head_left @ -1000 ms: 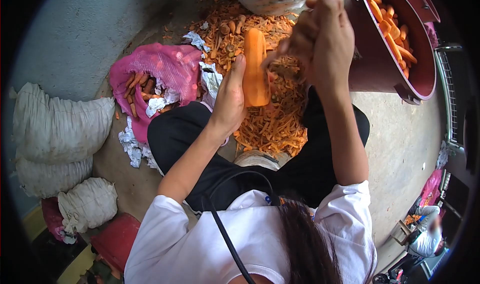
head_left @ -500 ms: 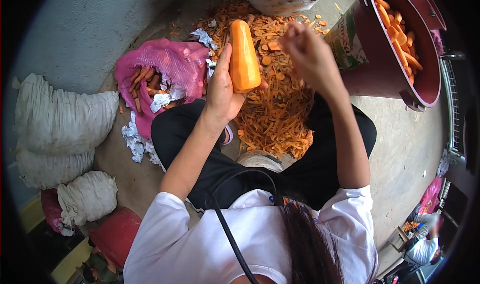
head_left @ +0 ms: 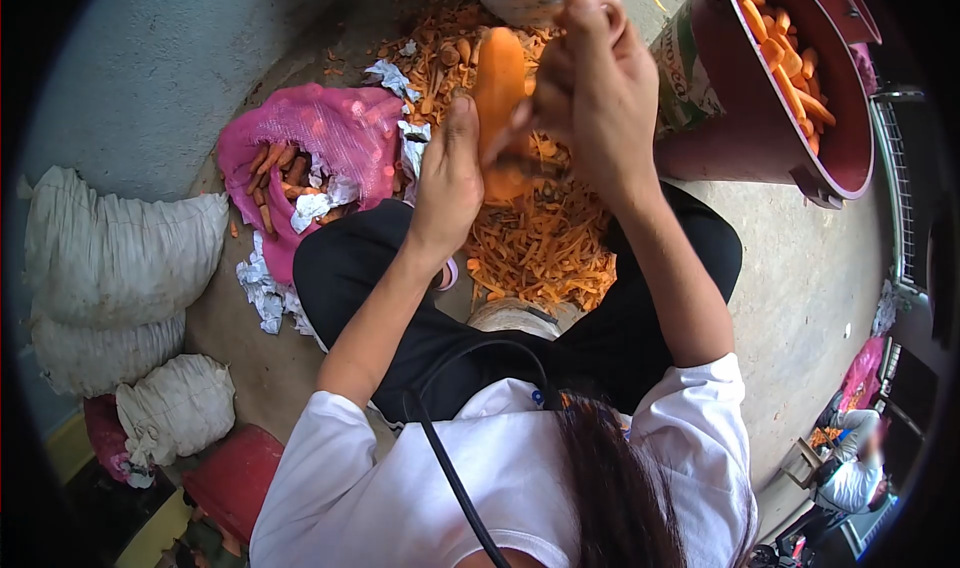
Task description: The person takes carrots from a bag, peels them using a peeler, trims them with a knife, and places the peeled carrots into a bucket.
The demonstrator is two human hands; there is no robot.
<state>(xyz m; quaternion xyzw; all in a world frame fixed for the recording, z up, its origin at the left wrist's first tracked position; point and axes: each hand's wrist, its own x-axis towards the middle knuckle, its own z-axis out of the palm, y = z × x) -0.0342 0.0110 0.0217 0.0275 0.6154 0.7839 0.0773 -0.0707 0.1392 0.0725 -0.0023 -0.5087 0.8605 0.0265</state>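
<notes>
A large peeled carrot (head_left: 498, 78) stands roughly upright in my left hand (head_left: 450, 183), whose thumb lies along its side and whose fingers are mostly hidden behind it. My right hand (head_left: 600, 88) is curled close to the carrot's right side, blurred by motion. A dark, smeared tool (head_left: 540, 165) shows beside the carrot's lower part below my right fingers; its kind cannot be made out. Under both hands lies a heap of orange peelings (head_left: 545, 253) on the floor, with round carrot pieces at its far end.
A pink mesh sack (head_left: 340, 133) with unpeeled carrots (head_left: 275, 168) lies at left, near crumpled paper (head_left: 265, 293). At upper right stands a dark red bucket (head_left: 730, 118) of peeled carrots (head_left: 790, 63). White sacks (head_left: 120, 248) line the left wall. Another person (head_left: 855, 468) sits at far right.
My right hand has come nearer to the carrot and turned, with its fist raised. The carrot has turned in my left hand. The whole view has shifted slightly.
</notes>
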